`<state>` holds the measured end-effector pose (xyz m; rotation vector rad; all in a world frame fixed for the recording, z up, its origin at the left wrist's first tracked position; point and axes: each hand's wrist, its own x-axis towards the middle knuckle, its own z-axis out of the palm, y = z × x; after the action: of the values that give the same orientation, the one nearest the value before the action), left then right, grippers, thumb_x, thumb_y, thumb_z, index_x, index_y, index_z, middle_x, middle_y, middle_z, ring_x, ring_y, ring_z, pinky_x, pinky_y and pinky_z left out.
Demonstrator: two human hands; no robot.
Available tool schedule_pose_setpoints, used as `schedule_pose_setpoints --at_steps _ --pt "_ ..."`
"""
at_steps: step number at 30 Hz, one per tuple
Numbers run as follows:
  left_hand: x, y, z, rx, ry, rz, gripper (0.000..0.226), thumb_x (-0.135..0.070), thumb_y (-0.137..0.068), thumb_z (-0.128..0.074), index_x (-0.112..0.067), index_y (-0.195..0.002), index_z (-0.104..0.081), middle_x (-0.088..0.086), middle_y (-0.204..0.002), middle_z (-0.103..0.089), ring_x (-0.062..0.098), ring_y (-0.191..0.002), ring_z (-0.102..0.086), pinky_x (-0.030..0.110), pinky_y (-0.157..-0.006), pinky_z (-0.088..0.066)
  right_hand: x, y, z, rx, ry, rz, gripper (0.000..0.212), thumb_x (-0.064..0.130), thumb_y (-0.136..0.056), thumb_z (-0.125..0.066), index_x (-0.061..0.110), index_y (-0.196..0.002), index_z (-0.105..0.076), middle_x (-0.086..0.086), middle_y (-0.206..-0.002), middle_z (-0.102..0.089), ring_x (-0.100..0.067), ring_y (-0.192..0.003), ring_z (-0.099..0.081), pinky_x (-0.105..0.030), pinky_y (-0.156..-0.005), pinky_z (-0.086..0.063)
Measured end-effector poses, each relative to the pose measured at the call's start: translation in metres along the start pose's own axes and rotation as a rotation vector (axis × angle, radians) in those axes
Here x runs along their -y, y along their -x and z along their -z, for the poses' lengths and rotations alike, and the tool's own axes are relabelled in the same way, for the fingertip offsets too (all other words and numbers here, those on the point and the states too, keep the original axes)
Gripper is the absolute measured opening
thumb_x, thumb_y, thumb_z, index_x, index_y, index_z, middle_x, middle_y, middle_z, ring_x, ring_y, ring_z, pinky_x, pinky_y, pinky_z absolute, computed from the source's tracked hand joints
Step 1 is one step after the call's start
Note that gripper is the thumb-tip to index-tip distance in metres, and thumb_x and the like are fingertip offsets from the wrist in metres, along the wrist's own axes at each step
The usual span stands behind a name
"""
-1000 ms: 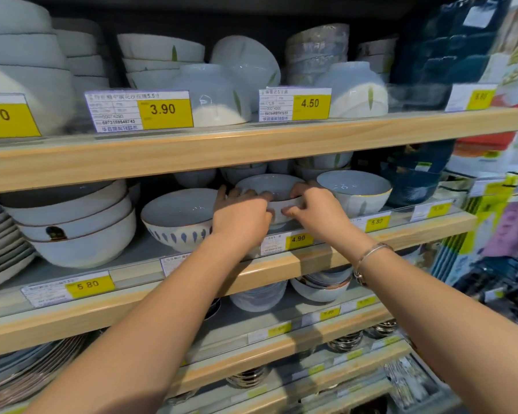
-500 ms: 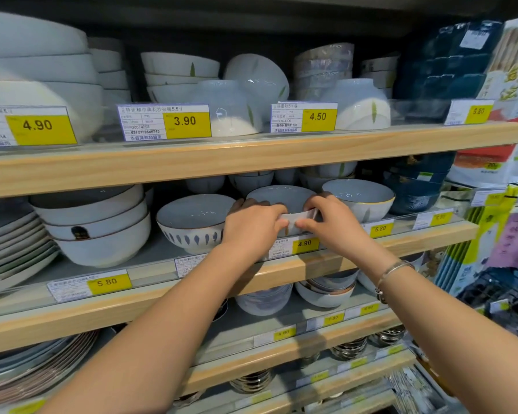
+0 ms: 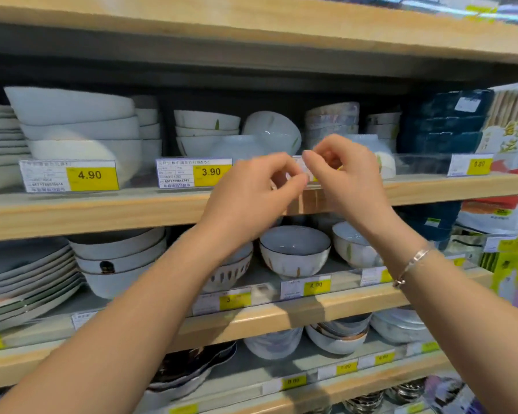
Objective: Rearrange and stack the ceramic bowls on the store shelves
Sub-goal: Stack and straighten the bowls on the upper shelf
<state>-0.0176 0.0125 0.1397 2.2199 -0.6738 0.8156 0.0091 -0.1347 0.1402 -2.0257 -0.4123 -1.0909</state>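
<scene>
At the front rail of the upper shelf (image 3: 102, 210), my left hand (image 3: 251, 189) and my right hand (image 3: 344, 174) hang close together, nearly fingertip to fingertip, with a price tag (image 3: 307, 168) showing in the gap between them. Both sets of fingers are curled, and neither holds a bowl. Whether they pinch that tag or only hover before it I cannot tell (the blur there is heavy).

Below my wrists, on the middle shelf (image 3: 326, 309), the dark-rimmed bowl (image 3: 295, 249) stands upright by itself. A pale bowl (image 3: 353, 249) stands just beside it on the right, and a patterned bowl (image 3: 231, 273) sits half hidden behind my left forearm. None of the three is nested in another, as far as I can see.

Up top, behind my hands, a leaf-marked stack (image 3: 207, 130) looks tidy, but a tilted bowl (image 3: 274, 130) leans beside it and an upturned bowl (image 3: 237, 149) sits in front.

My reckoning is that the middle row is spaced out well enough, while the upper shelf is the work ahead: righting the leaning and inverted pieces and stacking them with their kind. I would put the job at partway, not near done.
</scene>
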Motion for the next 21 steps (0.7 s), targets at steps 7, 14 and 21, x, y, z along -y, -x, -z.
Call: schedule_pose_setpoints --at_steps 7,14,21 --pt "0.032 -0.065 0.045 -0.032 -0.187 0.136 0.042 -0.034 -0.085 -0.06 -0.022 -0.125 -0.054 0.001 -0.129 -0.056 0.017 -0.119 -0.052 0.026 -0.091 -0.039 0.022 -0.073 -0.033 0.262 0.119 -0.012 0.017 0.029 -0.085 -0.057 0.016 -0.092 -0.066 0.004 -0.075 -0.057 -0.008 -0.066 -0.049 -0.02 -0.052 -0.034" --pt "0.052 -0.087 0.06 0.25 -0.406 0.49 0.063 -0.049 -0.09 -0.05 -0.017 -0.143 -0.037 0.013 -0.145 -0.045 0.03 -0.128 -0.047 0.034 -0.099 -0.038 0.03 -0.107 -0.066 0.624 0.241 -0.332 0.041 0.046 -0.094 -0.043 0.011 -0.113 -0.055 -0.01 -0.106 -0.057 -0.026 -0.097 -0.056 -0.036 -0.09 -0.05" --pt "0.065 -0.103 0.051 0.364 -0.411 0.595 0.063 -0.058 -0.094 -0.03 -0.015 -0.137 -0.046 0.011 -0.143 -0.048 0.03 -0.127 -0.048 0.041 -0.108 -0.035 0.027 -0.115 -0.072 0.808 0.149 -0.496 0.056 0.056 -0.094 -0.029 0.012 -0.122 -0.051 -0.014 -0.125 -0.058 -0.027 -0.113 -0.056 -0.038 -0.103 -0.042"
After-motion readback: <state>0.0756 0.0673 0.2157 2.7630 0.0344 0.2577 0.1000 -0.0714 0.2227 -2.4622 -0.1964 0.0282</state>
